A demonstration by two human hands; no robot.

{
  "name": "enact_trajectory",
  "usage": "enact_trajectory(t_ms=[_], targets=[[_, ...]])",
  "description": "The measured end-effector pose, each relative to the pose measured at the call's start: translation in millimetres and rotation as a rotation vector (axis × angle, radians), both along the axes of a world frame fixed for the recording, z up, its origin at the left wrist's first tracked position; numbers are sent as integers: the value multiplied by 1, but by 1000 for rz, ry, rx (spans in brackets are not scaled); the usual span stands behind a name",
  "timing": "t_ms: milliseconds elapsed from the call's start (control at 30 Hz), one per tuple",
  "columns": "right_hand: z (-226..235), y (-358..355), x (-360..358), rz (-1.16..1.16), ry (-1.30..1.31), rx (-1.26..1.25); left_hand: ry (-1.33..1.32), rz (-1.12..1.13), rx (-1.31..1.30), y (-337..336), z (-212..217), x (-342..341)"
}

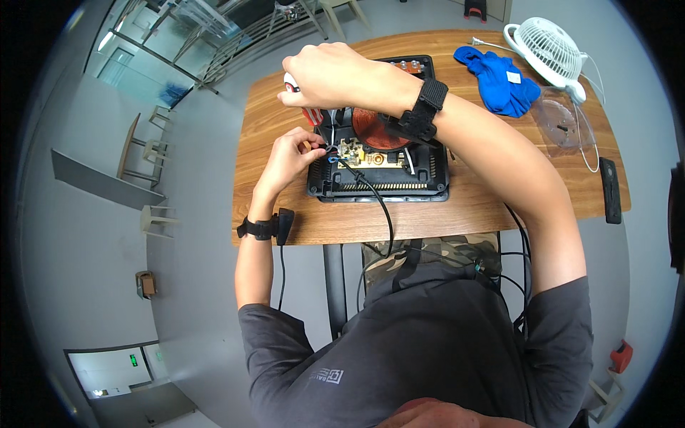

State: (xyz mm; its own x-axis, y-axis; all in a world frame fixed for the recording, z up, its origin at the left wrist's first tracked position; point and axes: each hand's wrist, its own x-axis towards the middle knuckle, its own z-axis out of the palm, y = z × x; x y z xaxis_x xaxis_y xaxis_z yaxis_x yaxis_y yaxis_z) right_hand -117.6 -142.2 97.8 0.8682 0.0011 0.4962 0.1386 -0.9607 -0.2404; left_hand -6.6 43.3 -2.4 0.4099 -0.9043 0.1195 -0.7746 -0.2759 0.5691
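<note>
An opened black appliance base (378, 187) lies on the wooden table (428, 214), showing a copper coil (371, 132) and a circuit board (367, 155). My right hand (328, 75) reaches across above its left side, closed on a red and white screwdriver (303, 107) that points down at the base's left edge. My left hand (289, 153) pinches the wires (330, 148) at the board's left end. A black cable (382, 207) runs from the board over the table's front edge. Both wrists wear black straps.
A blue cloth (499, 78) and a white desk fan (546, 46) lie at the back right. A clear round plastic cover (560, 121) and a black remote-like bar (610, 189) sit near the right edge. Chairs and stools stand on the floor to the left.
</note>
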Motion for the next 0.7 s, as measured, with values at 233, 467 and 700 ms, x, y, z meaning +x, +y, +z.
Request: enact_trajectory(t_ms=[233, 467, 700], targets=[[1, 2, -2, -5, 4, 9, -21, 7, -50, -1, -8, 0], [8, 0, -3, -131, -46, 99, -148, 33, -14, 3, -8, 6], [39, -52, -34, -95, -11, -155, -279, 274, 220, 49, -10, 50]])
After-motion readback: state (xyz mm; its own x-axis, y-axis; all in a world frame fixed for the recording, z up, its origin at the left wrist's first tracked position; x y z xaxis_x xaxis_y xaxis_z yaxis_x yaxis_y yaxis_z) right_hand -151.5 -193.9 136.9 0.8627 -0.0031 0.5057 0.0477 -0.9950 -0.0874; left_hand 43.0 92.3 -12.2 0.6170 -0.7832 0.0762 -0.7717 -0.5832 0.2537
